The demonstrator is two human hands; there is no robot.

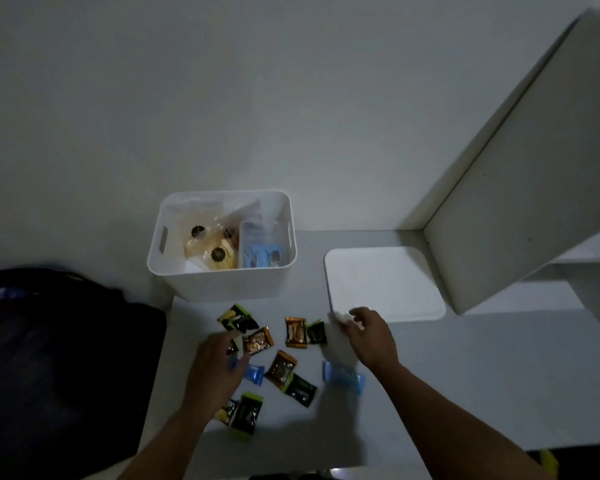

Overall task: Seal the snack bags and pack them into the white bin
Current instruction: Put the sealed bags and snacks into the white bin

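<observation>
1. My right hand [373,336] pinches the top of a clear snack bag [340,344] between its fingers [355,315]; the bag hangs down from the grip towards the surface [465,375], pale and blurred, so I cannot tell whether its strip is pressed shut yet.
2. My left hand [219,362] hovers low over the scattered packets with its fingers [231,341] spread and gripping nothing that I can make out. The fingertips are just beside a brown packet [258,340], perhaps touching its edge; the blur hides that.
3. Around the two hands loose wrapped snacks lie on the surface: another brown packet [295,332] with a dark green packet [316,332] against it near my right fingers, a blue packet [253,374] by my left palm, a larger blue bag [343,377] under my right wrist, and more brown and green ones nearer my body.
4. Farther out, the white bin [222,282] stands beyond the packets. It already holds several clear bags with tan contents and one bluish bag [262,252], so I judge part of the packing is done.
5. The white lid [385,285] lies flat to the right of the bin, just past my right fingers.
6. What is left, as I judge it: fill and seal the bag in hand, pack it, and deal with the loose packets.
7. A dark bag [66,358] sits off to my left, apart from the work.
</observation>
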